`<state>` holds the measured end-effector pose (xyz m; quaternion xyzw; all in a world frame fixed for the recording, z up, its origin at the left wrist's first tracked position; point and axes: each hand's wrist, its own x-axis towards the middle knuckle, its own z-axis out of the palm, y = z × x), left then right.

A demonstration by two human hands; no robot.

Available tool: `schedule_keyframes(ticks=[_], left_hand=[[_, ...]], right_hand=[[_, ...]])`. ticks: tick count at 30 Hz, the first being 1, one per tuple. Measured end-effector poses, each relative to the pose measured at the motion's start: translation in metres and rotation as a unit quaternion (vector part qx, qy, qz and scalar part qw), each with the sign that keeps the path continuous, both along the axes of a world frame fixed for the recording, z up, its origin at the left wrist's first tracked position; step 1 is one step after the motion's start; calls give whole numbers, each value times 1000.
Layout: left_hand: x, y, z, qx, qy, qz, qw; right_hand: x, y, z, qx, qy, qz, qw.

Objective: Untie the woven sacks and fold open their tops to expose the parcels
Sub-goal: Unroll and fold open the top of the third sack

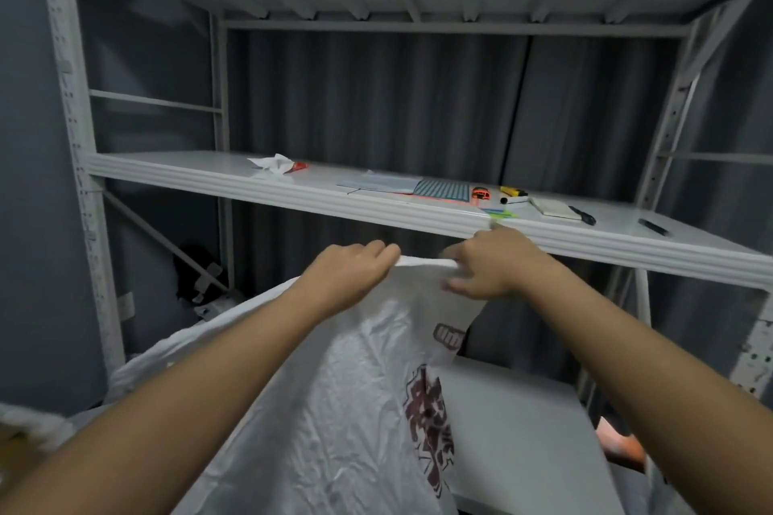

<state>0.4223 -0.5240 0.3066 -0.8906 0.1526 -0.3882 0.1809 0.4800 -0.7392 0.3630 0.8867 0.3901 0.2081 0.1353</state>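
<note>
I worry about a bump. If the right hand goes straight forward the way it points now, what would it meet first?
Probably the front edge of the shelf just above the right hand, which pinches the sack top; depth is unclear.

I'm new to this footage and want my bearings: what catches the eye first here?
Two bare forearms reach up the middle, the left hand and right hand pinching the top edge of a white woven sack with dark red print. Behind them a grey metal shelf carries scattered pens, cutters and papers.
</note>
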Motion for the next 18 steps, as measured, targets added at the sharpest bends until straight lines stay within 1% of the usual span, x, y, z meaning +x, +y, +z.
schedule_keyframes(ticks=[2, 3, 4, 5, 6, 7, 8, 9, 10, 11, 12, 13, 14, 15, 16, 17, 18], left_hand=[[-4, 4, 1, 25, 9, -29, 999], [-5, 5, -1, 3, 24, -39, 999], [-10, 5, 1, -66, 59, -35, 996], [-14, 6, 4, -164, 130, -32, 977], [-17, 6, 4, -264, 195, -59, 943], [-19, 7, 3, -333, 234, -85, 909], [-20, 6, 4, -333, 252, -91, 904], [-22, 6, 2, -272, 235, -63, 931], [-20, 5, -1, -196, 186, -21, 963], [-18, 5, -3, -125, 119, 10, 985], [-18, 5, -4, -49, 52, 13, 997], [-19, 5, -6, -38, 34, -21, 998], [-19, 6, -10, -22, 13, -40, 999], [-19, 8, -10, -55, 58, -65, 995], [-21, 10, -8, -131, 120, -67, 982], [-27, 10, -5, -236, 221, -81, 943], [-28, 10, -6, -328, 298, -97, 891]], right_hand=[[-5, 7, -5, 24, 76, 56, 995], [-5, 10, -8, 22, 73, 60, 995], [-6, 12, -13, -6, 20, 51, 999], [-5, 12, -17, -23, -73, 62, 995], [-6, 10, -23, -35, -145, 79, 986], [-6, 8, -26, -33, -166, 87, 982], [-5, 9, -29, -24, -154, 92, 983], [-2, 11, -31, -3, -96, 95, 991], [-6, 13, -30, 28, 18, 84, 996], [-9, 14, -29, 43, 146, 68, 986], [-13, 17, -28, 85, 240, 81, 964], [-18, 18, -29, 120, 275, 102, 948], [-21, 19, -29, 119, 245, 110, 956], [-24, 18, -28, 89, 163, 88, 979], [-23, 18, -29, 39, 54, 57, 996], [-23, 17, -31, -14, -30, 26, 999], [-23, 16, -32, -34, -69, 16, 997]])
